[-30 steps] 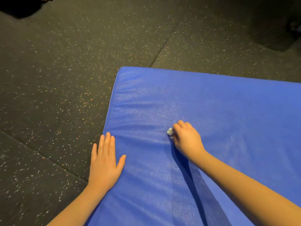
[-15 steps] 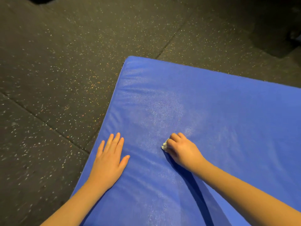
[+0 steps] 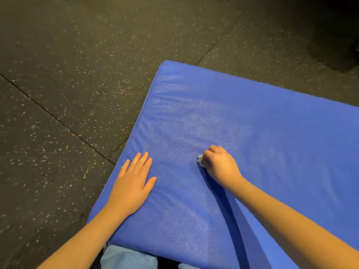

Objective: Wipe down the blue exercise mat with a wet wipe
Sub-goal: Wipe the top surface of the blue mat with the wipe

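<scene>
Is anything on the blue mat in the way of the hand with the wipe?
Nothing visible does. The right hand grips the wet wipe against the blue mat, whose surface ahead is bare. The left hand rests flat by the mat's left edge, off to the side.

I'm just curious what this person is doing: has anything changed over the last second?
The right hand, gripping the wet wipe, has slid a little nearer the left hand across the blue mat; the view shifted too. Nothing was picked up or let go. The left hand stays flat on the mat near its left edge.
</scene>
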`<state>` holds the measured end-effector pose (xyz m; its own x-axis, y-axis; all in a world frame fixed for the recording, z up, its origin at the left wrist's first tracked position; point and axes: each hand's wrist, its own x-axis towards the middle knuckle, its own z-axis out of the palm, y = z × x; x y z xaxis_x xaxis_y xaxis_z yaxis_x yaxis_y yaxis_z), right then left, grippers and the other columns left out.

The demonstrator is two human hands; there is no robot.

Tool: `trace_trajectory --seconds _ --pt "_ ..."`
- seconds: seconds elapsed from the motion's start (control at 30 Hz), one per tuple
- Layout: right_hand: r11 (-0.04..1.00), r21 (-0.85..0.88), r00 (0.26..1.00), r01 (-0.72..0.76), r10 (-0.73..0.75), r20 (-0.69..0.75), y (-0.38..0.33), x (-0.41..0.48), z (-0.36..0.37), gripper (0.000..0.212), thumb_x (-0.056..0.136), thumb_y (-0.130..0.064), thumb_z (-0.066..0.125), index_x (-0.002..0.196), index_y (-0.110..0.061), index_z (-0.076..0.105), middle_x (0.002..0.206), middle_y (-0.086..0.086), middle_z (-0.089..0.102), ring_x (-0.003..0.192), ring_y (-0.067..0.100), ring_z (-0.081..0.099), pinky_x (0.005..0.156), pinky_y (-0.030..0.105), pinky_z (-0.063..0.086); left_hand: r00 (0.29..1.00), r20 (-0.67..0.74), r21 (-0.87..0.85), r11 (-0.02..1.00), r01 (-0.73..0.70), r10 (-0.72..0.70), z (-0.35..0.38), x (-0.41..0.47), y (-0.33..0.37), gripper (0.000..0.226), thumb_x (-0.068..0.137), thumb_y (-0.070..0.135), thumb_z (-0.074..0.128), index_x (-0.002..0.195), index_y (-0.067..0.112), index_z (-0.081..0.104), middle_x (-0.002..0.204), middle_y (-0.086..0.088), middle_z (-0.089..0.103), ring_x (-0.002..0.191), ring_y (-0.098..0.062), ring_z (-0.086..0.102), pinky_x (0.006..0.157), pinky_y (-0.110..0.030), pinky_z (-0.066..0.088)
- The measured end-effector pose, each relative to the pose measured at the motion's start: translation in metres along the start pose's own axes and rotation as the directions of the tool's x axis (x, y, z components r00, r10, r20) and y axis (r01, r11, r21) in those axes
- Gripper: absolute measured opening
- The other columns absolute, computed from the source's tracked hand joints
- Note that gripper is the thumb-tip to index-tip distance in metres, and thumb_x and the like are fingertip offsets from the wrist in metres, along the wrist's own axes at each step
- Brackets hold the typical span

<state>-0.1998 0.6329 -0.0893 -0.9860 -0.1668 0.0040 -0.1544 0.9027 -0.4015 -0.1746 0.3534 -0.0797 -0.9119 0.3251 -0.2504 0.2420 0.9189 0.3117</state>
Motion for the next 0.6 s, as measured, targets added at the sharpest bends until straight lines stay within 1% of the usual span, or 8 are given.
trace_trajectory --seconds 0.07,0.1,0.23,0.3,0.43,0.47,0.53,0.6 --pt "0.982 0.038 0.980 -0.186 0.188 -0.061 -0.005 0.010 0.004 0.022 0.084 -0.011 0.070 0.069 -0.006 0.055 0.074 0.011 0.056 0.068 0.033 0.054 0.048 0.034 0.039 1.000 0.001 0.012 1.000 -0.001 0.001 0.000 -0.001 0.000 0.085 0.081 0.062 -0.004 0.153 0.021 0.014 0.153 0.014 -0.008 0.142 -0.003 -0.014 0.115 -0.026 -0.014" --pt "0.977 0.055 0.977 -0.205 0.207 -0.042 -0.011 0.009 0.007 0.019 0.087 -0.012 0.066 0.072 -0.005 0.056 0.077 0.012 0.058 0.071 0.034 0.055 0.053 0.038 0.043 1.000 0.001 0.010 1.000 0.000 0.000 0.000 -0.001 -0.001 0.084 0.082 0.062 -0.003 0.153 0.021 0.014 0.153 0.014 -0.008 0.142 -0.004 -0.013 0.115 -0.025 -0.014" --pt "0.985 0.137 0.971 0.101 -0.128 0.201 -0.035 -0.011 0.010 0.014 0.084 -0.017 0.062 0.076 -0.007 0.057 0.077 0.012 0.058 0.069 0.036 0.057 0.053 0.038 0.047 1.000 -0.005 -0.011 1.000 -0.005 0.005 0.001 0.001 -0.003 0.080 0.086 0.061 0.004 0.152 0.019 0.022 0.154 0.012 -0.001 0.144 -0.007 -0.006 0.116 -0.026 -0.010" --pt "0.987 0.084 0.962 0.135 -0.151 0.229 -0.025 0.005 0.006 0.015 0.085 -0.018 0.064 0.080 -0.004 0.059 0.080 0.013 0.058 0.072 0.036 0.059 0.053 0.035 0.044 1.000 -0.009 -0.011 1.000 -0.010 0.009 0.002 0.001 -0.002 0.080 0.086 0.061 0.004 0.152 0.020 0.022 0.154 0.012 0.000 0.144 -0.007 -0.006 0.116 -0.026 -0.010" --pt "0.974 -0.008 0.974 -0.225 0.225 -0.008 -0.010 0.039 0.006 0.012 0.092 -0.015 0.060 0.092 -0.003 0.060 0.092 0.015 0.060 0.082 0.036 0.058 0.061 0.036 0.040 1.000 -0.025 -0.020 1.000 -0.010 0.009 0.001 0.001 -0.001 0.081 0.084 0.062 0.001 0.152 0.021 0.018 0.154 0.013 -0.003 0.143 -0.005 -0.009 0.115 -0.025 -0.013" --pt "0.971 0.020 0.971 -0.240 0.240 -0.018 -0.016 0.039 0.009 0.011 0.092 -0.015 0.060 0.093 -0.004 0.060 0.092 0.015 0.061 0.081 0.036 0.058 0.062 0.037 0.042 1.000 -0.022 -0.024 1.000 -0.012 0.012 0.001 0.001 -0.001 0.082 0.084 0.062 0.002 0.152 0.021 0.019 0.155 0.013 -0.001 0.143 -0.005 -0.008 0.115 -0.025 -0.012" --pt "0.994 0.077 0.995 -0.075 0.070 0.073 -0.039 0.028 0.014 0.008 0.088 -0.013 0.063 0.091 -0.005 0.062 0.086 0.015 0.061 0.073 0.037 0.058 0.058 0.038 0.044 1.000 -0.001 -0.034 0.999 -0.023 0.023 0.000 0.003 -0.003 0.082 0.084 0.062 0.005 0.151 0.020 0.024 0.157 0.010 0.006 0.145 -0.007 -0.003 0.117 -0.027 -0.007" --pt "0.983 0.105 0.966 0.147 -0.166 0.196 -0.048 0.020 0.014 0.008 0.083 -0.012 0.066 0.086 -0.005 0.064 0.078 0.015 0.058 0.065 0.037 0.058 0.051 0.035 0.042 0.999 -0.007 -0.048 0.998 -0.038 0.038 -0.004 0.009 -0.008 0.080 0.085 0.061 0.013 0.147 0.017 0.037 0.157 0.005 0.023 0.147 -0.014 0.015 0.116 -0.031 0.005"
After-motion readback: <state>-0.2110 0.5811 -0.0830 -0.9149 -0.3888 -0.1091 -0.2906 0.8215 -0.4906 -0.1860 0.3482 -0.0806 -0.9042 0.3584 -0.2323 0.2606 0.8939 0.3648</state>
